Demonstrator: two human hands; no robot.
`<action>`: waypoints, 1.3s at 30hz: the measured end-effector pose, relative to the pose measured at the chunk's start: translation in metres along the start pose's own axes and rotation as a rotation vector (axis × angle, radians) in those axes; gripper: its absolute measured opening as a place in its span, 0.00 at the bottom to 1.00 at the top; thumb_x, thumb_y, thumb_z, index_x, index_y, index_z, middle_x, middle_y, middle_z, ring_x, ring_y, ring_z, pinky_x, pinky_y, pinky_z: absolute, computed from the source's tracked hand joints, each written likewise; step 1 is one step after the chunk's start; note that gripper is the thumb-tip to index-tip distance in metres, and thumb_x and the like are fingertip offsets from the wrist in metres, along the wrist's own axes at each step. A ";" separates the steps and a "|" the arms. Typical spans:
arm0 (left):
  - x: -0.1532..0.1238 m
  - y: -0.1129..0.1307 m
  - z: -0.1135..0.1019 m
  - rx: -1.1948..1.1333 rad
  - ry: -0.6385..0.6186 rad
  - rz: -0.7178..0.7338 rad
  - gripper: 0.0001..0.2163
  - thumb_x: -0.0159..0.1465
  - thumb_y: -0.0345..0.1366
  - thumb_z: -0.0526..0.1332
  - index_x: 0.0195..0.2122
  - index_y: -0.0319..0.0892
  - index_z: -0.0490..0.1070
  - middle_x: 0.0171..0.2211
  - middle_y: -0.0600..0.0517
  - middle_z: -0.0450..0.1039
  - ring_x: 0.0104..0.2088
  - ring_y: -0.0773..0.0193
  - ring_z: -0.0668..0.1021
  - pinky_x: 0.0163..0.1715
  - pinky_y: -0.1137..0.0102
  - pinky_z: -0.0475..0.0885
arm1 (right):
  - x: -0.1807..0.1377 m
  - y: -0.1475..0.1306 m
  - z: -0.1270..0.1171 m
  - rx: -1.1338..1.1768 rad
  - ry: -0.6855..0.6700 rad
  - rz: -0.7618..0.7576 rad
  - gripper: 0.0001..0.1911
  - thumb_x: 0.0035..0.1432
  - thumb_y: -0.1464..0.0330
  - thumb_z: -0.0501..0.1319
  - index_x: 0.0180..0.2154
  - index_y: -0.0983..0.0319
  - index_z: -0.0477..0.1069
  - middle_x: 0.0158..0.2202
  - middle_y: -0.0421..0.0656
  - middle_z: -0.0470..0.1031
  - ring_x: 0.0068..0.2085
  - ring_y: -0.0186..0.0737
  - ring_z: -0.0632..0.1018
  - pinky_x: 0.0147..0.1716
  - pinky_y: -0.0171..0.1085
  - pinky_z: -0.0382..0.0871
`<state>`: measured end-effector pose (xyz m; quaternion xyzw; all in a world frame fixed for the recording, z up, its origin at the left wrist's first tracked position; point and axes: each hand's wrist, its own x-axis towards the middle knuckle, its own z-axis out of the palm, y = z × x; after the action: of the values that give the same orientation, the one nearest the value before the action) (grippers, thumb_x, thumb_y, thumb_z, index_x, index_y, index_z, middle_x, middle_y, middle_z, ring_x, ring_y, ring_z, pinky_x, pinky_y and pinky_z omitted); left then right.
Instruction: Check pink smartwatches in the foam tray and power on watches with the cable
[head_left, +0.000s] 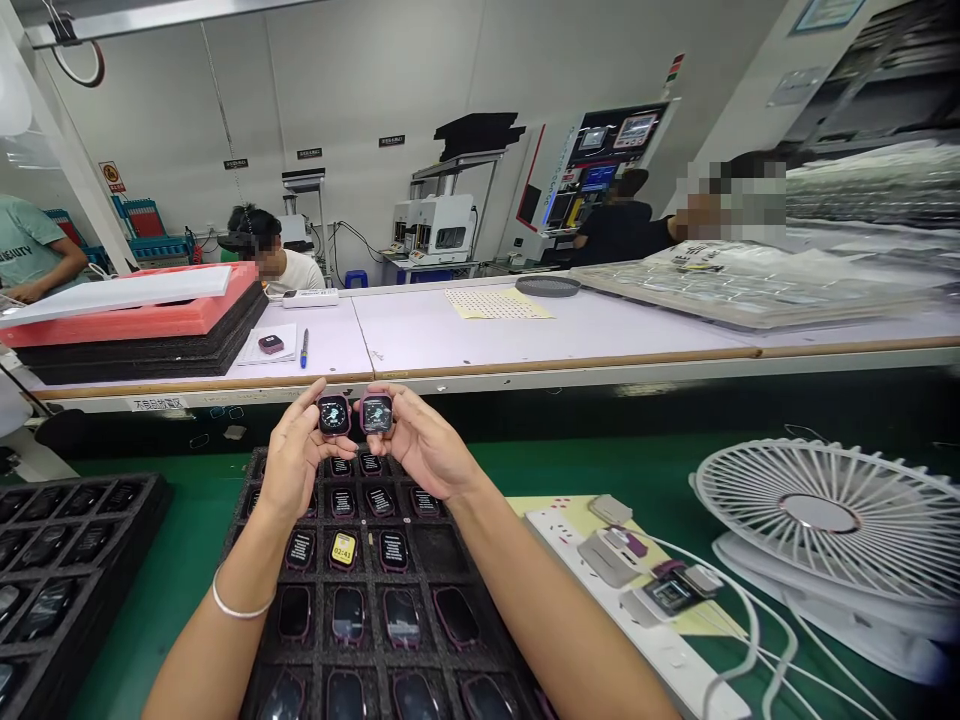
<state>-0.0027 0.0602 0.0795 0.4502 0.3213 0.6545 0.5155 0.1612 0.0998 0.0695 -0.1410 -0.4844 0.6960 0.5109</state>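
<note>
Left watch [334, 413] and right watch [376, 412] held up side by side mid-frame, dials too tiny to read

So the left hand [292, 455] has its grip on the left watch by the edges, right hand [429, 440] is grasping the right watch likewise, fingers partly hidden behind. Under them, the foam tray [440, 552] of more watches [343, 549] runs off the bottom of the frame and the forearms cover some slots; most screen text is mush. Second tray [139, 540], lower left, is cut by the frame edge, as is the white fan [821, 512] at right on the green counter [195, 480].
</note>
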 end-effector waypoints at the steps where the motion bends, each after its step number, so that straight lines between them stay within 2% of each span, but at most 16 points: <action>1: 0.000 0.000 0.000 0.006 -0.002 0.003 0.29 0.58 0.47 0.65 0.57 0.37 0.66 0.34 0.49 0.77 0.25 0.64 0.80 0.26 0.68 0.77 | 0.000 0.000 0.001 -0.001 0.002 -0.003 0.15 0.60 0.60 0.63 0.47 0.58 0.68 0.41 0.42 0.77 0.26 0.32 0.75 0.28 0.36 0.70; 7: 0.001 0.000 0.000 0.035 -0.004 0.026 0.22 0.58 0.44 0.65 0.50 0.39 0.68 0.35 0.49 0.79 0.24 0.64 0.80 0.27 0.67 0.78 | -0.001 0.001 0.001 -0.033 -0.023 -0.012 0.15 0.59 0.60 0.64 0.45 0.59 0.69 0.38 0.42 0.78 0.25 0.33 0.76 0.27 0.35 0.70; 13: -0.001 -0.003 0.000 0.110 -0.021 0.057 0.16 0.57 0.36 0.63 0.47 0.41 0.69 0.37 0.52 0.77 0.25 0.66 0.81 0.29 0.68 0.79 | -0.002 0.003 0.000 -0.098 0.001 -0.051 0.17 0.53 0.70 0.66 0.46 0.59 0.70 0.35 0.38 0.76 0.25 0.31 0.76 0.28 0.35 0.71; 24: -0.003 -0.002 0.003 0.173 -0.021 0.076 0.17 0.55 0.34 0.64 0.47 0.41 0.69 0.37 0.53 0.76 0.24 0.67 0.81 0.28 0.69 0.80 | 0.000 0.006 -0.001 -0.149 0.031 -0.093 0.17 0.54 0.68 0.67 0.46 0.60 0.70 0.33 0.37 0.73 0.23 0.28 0.74 0.25 0.33 0.69; 39: -0.003 -0.004 0.003 0.197 0.002 0.101 0.17 0.56 0.34 0.65 0.47 0.41 0.69 0.38 0.52 0.76 0.23 0.68 0.81 0.27 0.70 0.81 | -0.004 0.004 0.002 -0.222 0.014 -0.108 0.20 0.52 0.69 0.67 0.47 0.59 0.68 0.35 0.38 0.71 0.26 0.30 0.73 0.27 0.35 0.69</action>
<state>0.0020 0.0580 0.0764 0.5136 0.3615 0.6455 0.4345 0.1589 0.0954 0.0657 -0.1754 -0.5618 0.6085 0.5324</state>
